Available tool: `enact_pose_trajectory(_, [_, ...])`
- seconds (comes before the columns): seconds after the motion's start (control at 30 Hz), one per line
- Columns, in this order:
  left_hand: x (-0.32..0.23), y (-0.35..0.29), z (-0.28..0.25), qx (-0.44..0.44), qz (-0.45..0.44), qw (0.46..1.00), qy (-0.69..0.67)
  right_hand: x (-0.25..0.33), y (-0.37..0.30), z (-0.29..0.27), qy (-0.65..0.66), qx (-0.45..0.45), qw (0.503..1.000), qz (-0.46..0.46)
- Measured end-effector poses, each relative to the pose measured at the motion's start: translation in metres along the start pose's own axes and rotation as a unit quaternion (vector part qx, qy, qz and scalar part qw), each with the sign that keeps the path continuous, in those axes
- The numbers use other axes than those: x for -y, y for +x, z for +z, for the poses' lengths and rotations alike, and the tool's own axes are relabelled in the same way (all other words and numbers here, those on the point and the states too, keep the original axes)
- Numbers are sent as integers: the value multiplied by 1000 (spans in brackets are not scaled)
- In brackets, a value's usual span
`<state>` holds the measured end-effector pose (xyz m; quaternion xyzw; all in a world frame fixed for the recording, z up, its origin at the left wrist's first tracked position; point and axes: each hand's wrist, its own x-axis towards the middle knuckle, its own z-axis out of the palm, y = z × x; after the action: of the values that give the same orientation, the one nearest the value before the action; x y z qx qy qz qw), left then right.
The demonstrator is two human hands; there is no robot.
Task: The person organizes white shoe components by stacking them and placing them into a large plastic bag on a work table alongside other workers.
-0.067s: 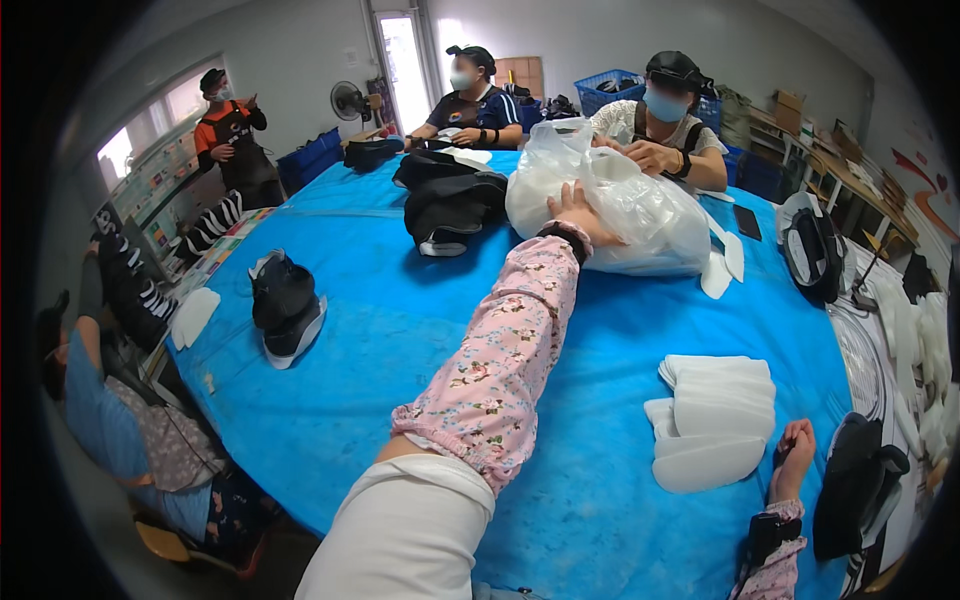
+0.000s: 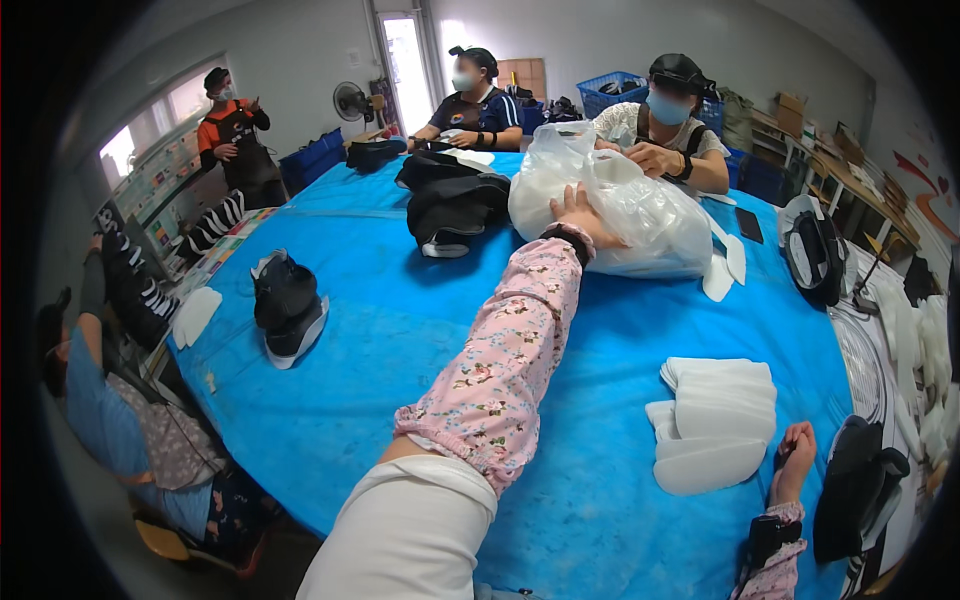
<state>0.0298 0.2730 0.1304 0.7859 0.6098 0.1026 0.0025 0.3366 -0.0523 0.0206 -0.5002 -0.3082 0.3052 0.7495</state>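
My left hand [image 2: 588, 217] reaches across the blue-covered round table [image 2: 400, 350] and rests on a white, translucent plastic bag [image 2: 650, 235]. Its fingers are spread against the bag's near side, not wrapped round it. Pale flat pieces show through the plastic, and a few white ones [image 2: 718, 275] lie by its right end. Near the table's right edge my right hand [image 2: 795, 462] lies with its fingers curled in, nothing visible in them. Just left of it is a fanned stack of white, rounded flat pads [image 2: 715, 420].
Black fabric shoe-like pieces lie in a far heap [image 2: 455, 205], at left [image 2: 285, 310] and along the right edge [image 2: 855, 490]. A phone [image 2: 748, 225] lies at the far right. Two masked people sit opposite; a person sits at left and another stands behind. White pads [image 2: 197, 315] lie at left.
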Motion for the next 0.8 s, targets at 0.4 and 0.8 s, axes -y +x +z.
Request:
enact_pose_trajectory(0.4, [1, 1, -1, 2, 2, 1000, 9, -3, 2, -2, 9, 3, 1000, -1])
enact_pose_trajectory(0.8, [1, 0, -1, -5, 4, 1000, -1, -1, 1, 0, 7, -3, 1000, -4])
